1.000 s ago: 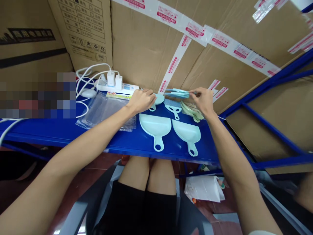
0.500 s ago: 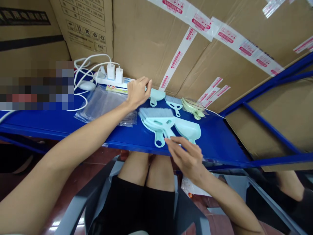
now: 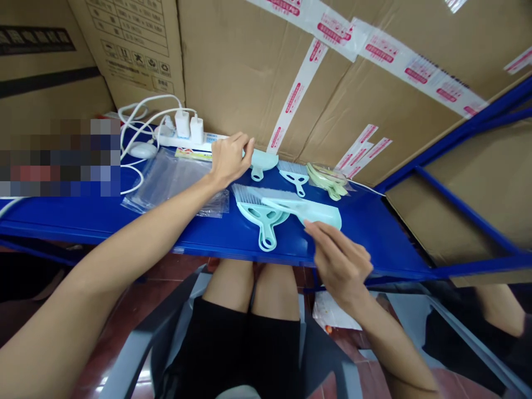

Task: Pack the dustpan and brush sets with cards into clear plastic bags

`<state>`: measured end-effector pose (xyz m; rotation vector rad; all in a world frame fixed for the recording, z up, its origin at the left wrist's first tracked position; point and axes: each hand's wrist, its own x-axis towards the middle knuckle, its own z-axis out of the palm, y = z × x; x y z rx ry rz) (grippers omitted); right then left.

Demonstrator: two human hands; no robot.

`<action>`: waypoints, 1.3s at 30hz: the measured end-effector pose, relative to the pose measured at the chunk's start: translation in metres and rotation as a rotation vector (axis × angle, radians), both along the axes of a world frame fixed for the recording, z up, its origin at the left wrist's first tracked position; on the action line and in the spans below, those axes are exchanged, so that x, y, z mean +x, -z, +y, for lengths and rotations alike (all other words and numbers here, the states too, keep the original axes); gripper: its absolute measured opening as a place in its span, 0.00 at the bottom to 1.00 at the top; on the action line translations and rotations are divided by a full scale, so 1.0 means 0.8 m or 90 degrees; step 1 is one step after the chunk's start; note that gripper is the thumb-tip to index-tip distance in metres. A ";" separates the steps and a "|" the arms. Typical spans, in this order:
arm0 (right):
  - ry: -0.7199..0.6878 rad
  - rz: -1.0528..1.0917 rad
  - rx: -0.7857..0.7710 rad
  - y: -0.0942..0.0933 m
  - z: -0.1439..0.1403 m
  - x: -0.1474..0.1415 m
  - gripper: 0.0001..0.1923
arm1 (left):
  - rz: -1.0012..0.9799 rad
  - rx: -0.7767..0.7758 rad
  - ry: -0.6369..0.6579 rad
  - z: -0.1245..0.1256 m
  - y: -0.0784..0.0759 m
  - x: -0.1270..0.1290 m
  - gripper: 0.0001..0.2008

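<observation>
Right hand [image 3: 341, 265] pinched on the handle of a pale blue brush [image 3: 286, 203], fingertips [image 3: 311, 226] closed around the near end. Brush lying slantwise, bristles [image 3: 246, 194] out to the left, resting across the left dustpan [image 3: 261, 218] and reaching over the right dustpan [image 3: 323, 216]. Both pans flat on the blue shelf [image 3: 366, 238], side by side near its front edge, left pan's looped handle pointing back toward the lap.

Left hand [image 3: 228, 157] further back on the shelf, fingers curled loosely, fingertips touching the rim of a third small blue pan [image 3: 262, 162] by the cardboard wall. Gripping or merely resting there: cannot tell.

Just right of that pan, a second small brush [image 3: 294, 176], bristles toward the boxes. Beside it, a bundle of green pieces in clear wrap [image 3: 329, 179].

Under and left of the left wrist, a stack of clear plastic bags [image 3: 166, 180] lying flat. Behind them, a white power strip [image 3: 189, 139] with two chargers plugged in, white cables [image 3: 133, 119] looping off left.

Taped cardboard boxes [image 3: 249, 72] standing right behind everything. Blue rack frame [image 3: 465, 221] slanting away on the right. Below the shelf, knees and black shorts in a grey chair.
</observation>
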<state>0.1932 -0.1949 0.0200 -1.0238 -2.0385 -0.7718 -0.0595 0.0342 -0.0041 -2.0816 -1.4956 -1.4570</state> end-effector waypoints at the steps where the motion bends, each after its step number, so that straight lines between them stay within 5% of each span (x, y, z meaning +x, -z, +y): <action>1: 0.025 0.013 0.021 -0.003 -0.001 0.010 0.22 | 0.009 -0.003 -0.004 -0.002 -0.001 0.000 0.22; 8: 0.067 -0.050 0.011 0.028 -0.014 0.081 0.23 | 0.053 0.001 0.013 -0.009 -0.004 0.005 0.20; 18: 0.008 0.010 -0.161 0.055 -0.026 0.108 0.14 | 0.088 0.022 0.036 -0.015 -0.001 0.009 0.21; 22: 0.033 0.070 -0.198 0.052 -0.004 0.149 0.23 | 0.123 0.023 0.062 -0.018 -0.003 0.010 0.21; 28: -0.019 -0.110 -0.311 0.052 0.034 0.187 0.37 | 0.221 0.011 0.155 -0.022 -0.015 0.013 0.21; 32: -0.076 -0.127 -0.317 0.055 0.047 0.177 0.37 | 0.291 -0.046 0.329 -0.066 -0.022 -0.001 0.15; 35: -0.117 -0.116 -0.318 0.059 0.058 0.170 0.31 | 0.350 -0.103 0.452 -0.118 -0.010 -0.023 0.25; 39: -0.161 -0.068 -0.316 0.067 0.072 0.169 0.28 | 0.393 -0.082 0.429 -0.161 0.026 -0.033 0.24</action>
